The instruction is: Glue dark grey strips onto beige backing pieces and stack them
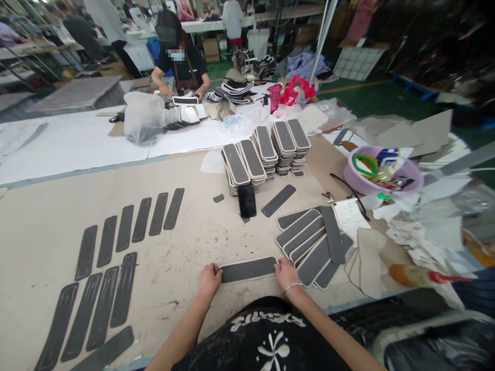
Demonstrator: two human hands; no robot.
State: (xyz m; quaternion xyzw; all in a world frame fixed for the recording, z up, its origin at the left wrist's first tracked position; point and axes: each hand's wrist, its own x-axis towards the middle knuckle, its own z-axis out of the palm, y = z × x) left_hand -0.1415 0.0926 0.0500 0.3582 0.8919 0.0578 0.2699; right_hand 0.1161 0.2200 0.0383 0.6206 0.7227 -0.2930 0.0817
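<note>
A long dark grey strip with a pale border (249, 270) lies level in front of me near the table's front edge. My left hand (210, 279) pinches its left end, and my right hand (286, 274), with a bracelet at the wrist, pinches its right end. Just right of my right hand, similar bordered strips (303, 233) lie fanned out and overlapping. On the left, several plain dark strips (124, 228) with a glossy surface are laid out in two slanted rows. Stacks of bordered strips (253, 159) stand beyond my hands, with a black phone (246, 201) leaning at their foot.
A pink basin (413, 180) of tools and a bottle with an orange-brown body and red nozzle (410, 275) are at the right. A paper pad (350, 214) lies beyond the fan. Across the table, a masked person (183, 72) handles pieces beside a plastic bag (143, 117).
</note>
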